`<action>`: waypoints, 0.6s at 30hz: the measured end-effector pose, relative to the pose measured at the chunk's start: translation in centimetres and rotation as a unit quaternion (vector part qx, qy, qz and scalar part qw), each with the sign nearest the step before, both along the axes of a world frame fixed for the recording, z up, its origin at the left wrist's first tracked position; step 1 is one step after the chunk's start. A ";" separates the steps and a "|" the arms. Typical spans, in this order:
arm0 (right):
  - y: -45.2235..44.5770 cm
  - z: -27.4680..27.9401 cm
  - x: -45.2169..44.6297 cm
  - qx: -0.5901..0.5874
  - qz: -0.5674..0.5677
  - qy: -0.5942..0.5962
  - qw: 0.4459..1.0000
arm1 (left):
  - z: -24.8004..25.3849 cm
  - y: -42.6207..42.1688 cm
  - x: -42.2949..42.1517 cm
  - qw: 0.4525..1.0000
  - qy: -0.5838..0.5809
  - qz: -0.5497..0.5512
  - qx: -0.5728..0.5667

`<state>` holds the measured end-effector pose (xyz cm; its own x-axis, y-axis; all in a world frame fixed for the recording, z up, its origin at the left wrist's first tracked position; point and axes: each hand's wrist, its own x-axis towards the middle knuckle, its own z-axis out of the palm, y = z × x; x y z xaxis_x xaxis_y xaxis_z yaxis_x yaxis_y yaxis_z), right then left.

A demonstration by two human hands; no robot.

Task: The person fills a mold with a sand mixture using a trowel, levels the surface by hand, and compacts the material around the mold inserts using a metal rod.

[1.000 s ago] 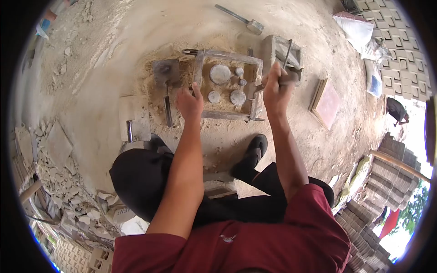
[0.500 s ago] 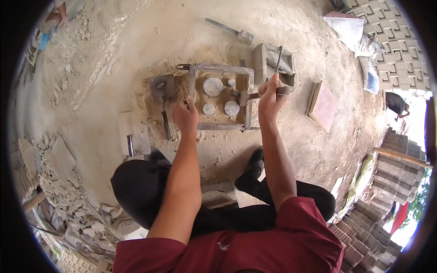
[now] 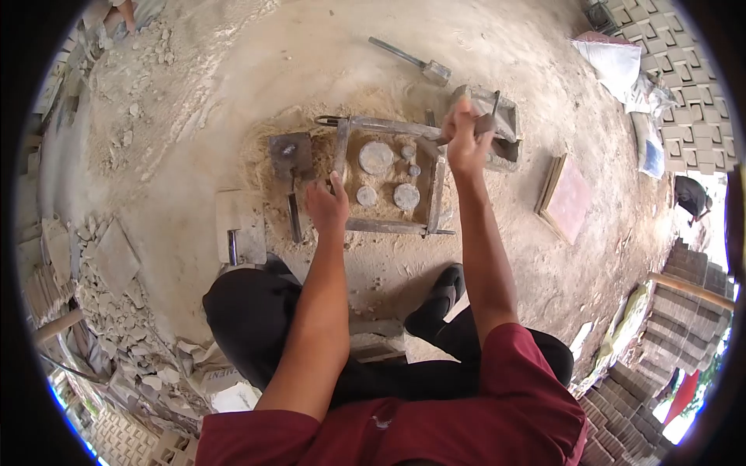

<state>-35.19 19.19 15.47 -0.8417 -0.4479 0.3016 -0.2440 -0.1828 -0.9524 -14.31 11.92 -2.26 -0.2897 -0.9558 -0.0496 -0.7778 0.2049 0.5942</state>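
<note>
A rectangular mould frame (image 3: 388, 227) lies on the sandy ground, with several round pale discs inside, among them a large one (image 3: 376, 158) and a lower-right one (image 3: 406, 196). My left hand (image 3: 326, 205) is at the frame's left side, thumb up along it and fingers curled, partly hidden. My right hand (image 3: 469, 146), slightly blurred, is closed around a dark-handled, flat-bladed tool, like a trowel (image 3: 430, 147), whose blade is at the frame's right side. Left of the frame lies a square metal plate with a handle (image 3: 291, 155).
A grey trough (image 3: 507, 116) with a rod in it stands beyond my right hand. A long-handled block tool (image 3: 437, 73) lies farther out. Stacked boards (image 3: 566, 198) are at right, a metal cylinder (image 3: 233, 247) at left. Other people are at the far edges.
The whole scene has shifted slightly right and down in view. My right hand and its tool have moved up along the frame's right side. My left hand stays by the left side.
</note>
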 end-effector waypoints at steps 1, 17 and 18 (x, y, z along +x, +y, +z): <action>0.2 -2.6 -0.2 0.007 0.061 0.008 0.998 | 0.4 0.1 0.1 1.000 -0.013 -0.002 0.011; -4.3 -3.3 2.4 0.054 0.046 0.048 0.996 | -0.5 0.0 -0.1 1.000 -0.021 -0.001 -0.008; -5.1 -3.3 2.7 0.095 0.055 0.081 0.991 | -0.6 -0.4 -0.3 1.000 -0.021 0.004 -0.011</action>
